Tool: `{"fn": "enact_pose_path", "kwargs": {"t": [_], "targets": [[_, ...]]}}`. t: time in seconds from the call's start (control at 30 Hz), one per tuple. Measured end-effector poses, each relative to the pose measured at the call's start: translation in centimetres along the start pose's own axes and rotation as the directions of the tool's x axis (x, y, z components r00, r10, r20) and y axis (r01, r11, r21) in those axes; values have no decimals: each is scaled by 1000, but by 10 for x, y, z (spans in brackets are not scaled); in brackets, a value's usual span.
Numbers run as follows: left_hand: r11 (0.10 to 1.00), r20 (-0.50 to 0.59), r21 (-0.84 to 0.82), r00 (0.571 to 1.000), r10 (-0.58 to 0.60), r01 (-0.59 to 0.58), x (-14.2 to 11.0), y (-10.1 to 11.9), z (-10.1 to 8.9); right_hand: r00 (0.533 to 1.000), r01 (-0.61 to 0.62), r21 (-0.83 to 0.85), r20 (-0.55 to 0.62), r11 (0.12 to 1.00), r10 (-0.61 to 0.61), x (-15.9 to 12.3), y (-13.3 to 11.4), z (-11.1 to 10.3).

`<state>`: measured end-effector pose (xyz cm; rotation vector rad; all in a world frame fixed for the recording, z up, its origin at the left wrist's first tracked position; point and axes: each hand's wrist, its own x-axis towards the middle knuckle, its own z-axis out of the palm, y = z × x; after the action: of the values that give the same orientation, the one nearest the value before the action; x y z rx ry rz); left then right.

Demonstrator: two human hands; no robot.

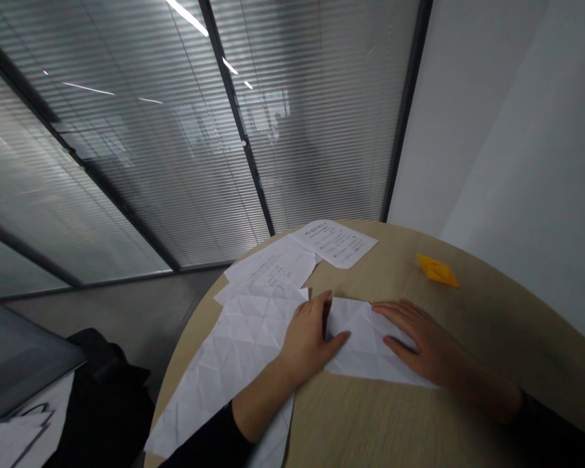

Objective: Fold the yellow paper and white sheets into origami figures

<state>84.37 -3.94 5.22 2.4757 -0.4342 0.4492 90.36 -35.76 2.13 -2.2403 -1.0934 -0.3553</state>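
A creased white sheet of paper (358, 341) lies on the round table between my hands, its surface crossed by fold lines. My left hand (306, 341) rests at the sheet's left end, thumb spread from the fingers and lying on the paper. On the right end, my right hand (422, 341) lies with fingers stretched out and thumb apart, covering part of that edge. A larger creased sheet (238, 344), marked with a pattern of triangular folds, spreads under and left of my left forearm.
Printed pages (338, 242) overlap toward the far edge of the wooden table (351, 422). A folded yellow paper piece (437, 270) sits at the right. Beyond stand glass panels with blinds (322, 130) and a white wall (517, 162). A black item (102, 403) is at lower left.
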Motion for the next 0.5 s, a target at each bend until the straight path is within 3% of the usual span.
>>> {"fn": "enact_pose_path", "kwargs": {"t": [0.1, 0.17, 0.33, 0.5], "targets": [[997, 13, -60, 998, 56, -55, -1, 2, -2, 1000, -4, 8, -2, 1000, 4, 2, 1, 2], [985, 47, -83, 987, 156, -152, 0, 6, -5, 1000, 0, 1, 1, 1000, 0, 2, 2, 3], [904, 206, -150, 882, 424, -400, 2, 16, -11, 1000, -1, -21, 1, 1000, 1, 2, 4, 4], [886, 262, -152, 846, 464, -439, 2, 18, -12, 986, 86, -39, 147, 996, -79, 3, -7, 4]]}}
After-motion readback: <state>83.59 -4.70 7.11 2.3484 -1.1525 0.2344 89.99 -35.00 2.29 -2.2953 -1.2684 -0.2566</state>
